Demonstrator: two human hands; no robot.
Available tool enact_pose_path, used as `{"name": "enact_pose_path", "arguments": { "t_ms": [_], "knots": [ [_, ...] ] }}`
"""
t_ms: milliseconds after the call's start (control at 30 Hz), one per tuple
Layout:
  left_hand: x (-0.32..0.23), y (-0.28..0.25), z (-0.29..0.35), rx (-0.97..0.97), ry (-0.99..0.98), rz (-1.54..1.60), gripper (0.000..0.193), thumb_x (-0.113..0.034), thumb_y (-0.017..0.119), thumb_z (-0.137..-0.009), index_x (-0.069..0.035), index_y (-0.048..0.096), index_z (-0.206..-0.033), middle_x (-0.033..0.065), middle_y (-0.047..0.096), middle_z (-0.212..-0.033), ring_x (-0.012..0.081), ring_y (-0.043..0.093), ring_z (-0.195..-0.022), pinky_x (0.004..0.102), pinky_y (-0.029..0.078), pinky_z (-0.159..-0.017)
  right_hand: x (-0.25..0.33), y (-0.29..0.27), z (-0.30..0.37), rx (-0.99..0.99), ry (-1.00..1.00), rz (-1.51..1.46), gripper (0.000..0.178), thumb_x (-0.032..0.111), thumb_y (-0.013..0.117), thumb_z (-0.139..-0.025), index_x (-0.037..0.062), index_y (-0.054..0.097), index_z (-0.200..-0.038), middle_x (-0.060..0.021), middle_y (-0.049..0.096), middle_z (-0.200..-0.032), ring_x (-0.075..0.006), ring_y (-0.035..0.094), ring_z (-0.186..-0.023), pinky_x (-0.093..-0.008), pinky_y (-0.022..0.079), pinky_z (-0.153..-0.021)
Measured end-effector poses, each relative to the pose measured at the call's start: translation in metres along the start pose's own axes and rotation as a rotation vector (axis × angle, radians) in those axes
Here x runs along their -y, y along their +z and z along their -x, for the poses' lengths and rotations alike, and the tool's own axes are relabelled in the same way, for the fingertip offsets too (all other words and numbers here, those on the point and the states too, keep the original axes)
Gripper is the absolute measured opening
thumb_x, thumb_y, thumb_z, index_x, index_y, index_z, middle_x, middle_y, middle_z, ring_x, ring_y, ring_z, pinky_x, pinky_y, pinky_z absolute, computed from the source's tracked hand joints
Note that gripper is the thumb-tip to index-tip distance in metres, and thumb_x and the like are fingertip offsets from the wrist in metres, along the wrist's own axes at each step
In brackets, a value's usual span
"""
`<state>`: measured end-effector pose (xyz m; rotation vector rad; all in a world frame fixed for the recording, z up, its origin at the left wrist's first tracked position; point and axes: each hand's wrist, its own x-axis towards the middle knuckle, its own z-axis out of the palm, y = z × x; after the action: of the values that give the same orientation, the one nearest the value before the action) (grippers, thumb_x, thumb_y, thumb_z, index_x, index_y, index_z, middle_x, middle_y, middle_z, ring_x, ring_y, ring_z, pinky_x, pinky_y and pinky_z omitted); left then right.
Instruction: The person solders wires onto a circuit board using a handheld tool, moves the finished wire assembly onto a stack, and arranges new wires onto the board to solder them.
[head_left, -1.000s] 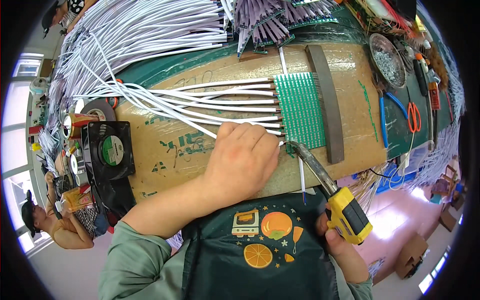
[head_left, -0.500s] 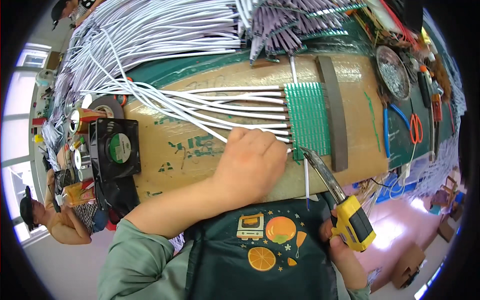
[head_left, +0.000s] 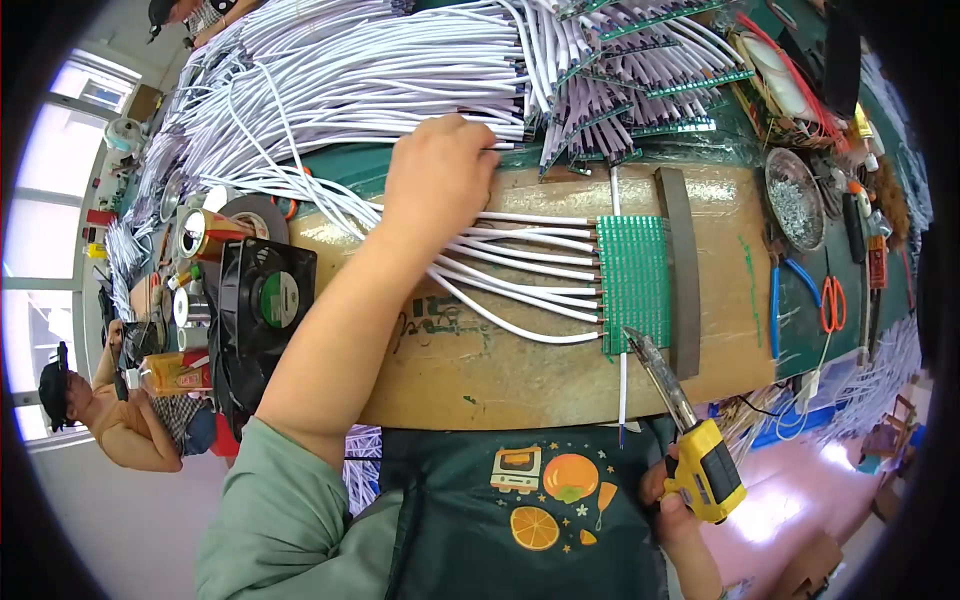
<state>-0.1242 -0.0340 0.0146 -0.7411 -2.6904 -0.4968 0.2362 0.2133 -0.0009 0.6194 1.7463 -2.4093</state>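
Grips yellow soldering iron (head_left: 700,450) in right hand (head_left: 680,520), with tip (head_left: 630,333) at green circuit board (head_left: 635,275) on brown sheet (head_left: 500,385). Holds left hand (head_left: 440,175) apart, at piled white cables (head_left: 400,70) — unclear whether closed.

Illumination: bright overall. Overexposed windows (head_left: 45,238) at left admit light. Glare: white patches on the floor (head_left: 778,500), lower right. Distortion: straight edges curve toward a dark, rounded rim.

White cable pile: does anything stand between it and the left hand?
Nothing visible does: the left hand is at the near edge of the white cable pile; whether they touch cannot be told.
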Motion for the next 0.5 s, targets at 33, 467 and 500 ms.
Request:
{"name": "enact_pose_path", "arguments": {
  "t_ms": [33, 467, 500],
  "knots": [
    [0.015, 0.005, -0.002, -0.018, -0.014, -0.015, 0.010, -0.015, 0.069, -0.083, -0.006, 0.070, -0.089, 0.0124, 0.067, -0.091, 0.0338, 0.062, -0.092, 0.0437, 0.049, -0.081, 0.000, 0.000, -0.001, 0.004, 0.007, 0.020, 0.081, 0.051, 0.079, -0.079, 0.0054, 0.045, -0.136, -0.0002, 0.051, -0.075, -0.0121, 0.048, -0.064, -0.0275, 0.039, -0.056],
    [-0.017, -0.016, 0.016, 0.134, 0.121, 0.217, 0.013, -0.012, 0.067, -0.085, -0.005, 0.066, -0.095, 0.0132, 0.066, -0.093, 0.0332, 0.062, -0.090, 0.0419, 0.049, -0.079, -0.015, -0.011, 0.007, 0.018, 0.025, -0.062, 0.079, 0.046, 0.080, -0.081, 0.0088, 0.042, -0.139, 0.0008, 0.047, -0.076, -0.0118, 0.044, -0.064, -0.0267, 0.037, -0.057],
    [-0.030, -0.024, 0.024, 0.139, 0.200, 0.227, 0.013, -0.010, 0.068, -0.083, -0.005, 0.066, -0.096, 0.0125, 0.066, -0.093, 0.0326, 0.062, -0.090, 0.0409, 0.050, -0.079, -0.016, -0.013, 0.007, 0.030, -0.008, -0.041, 0.058, 0.038, 0.077, -0.083, 0.0064, 0.047, -0.122, 0.0003, 0.048, -0.075, -0.0113, 0.044, -0.063, -0.0256, 0.038, -0.057]
  ]
}}
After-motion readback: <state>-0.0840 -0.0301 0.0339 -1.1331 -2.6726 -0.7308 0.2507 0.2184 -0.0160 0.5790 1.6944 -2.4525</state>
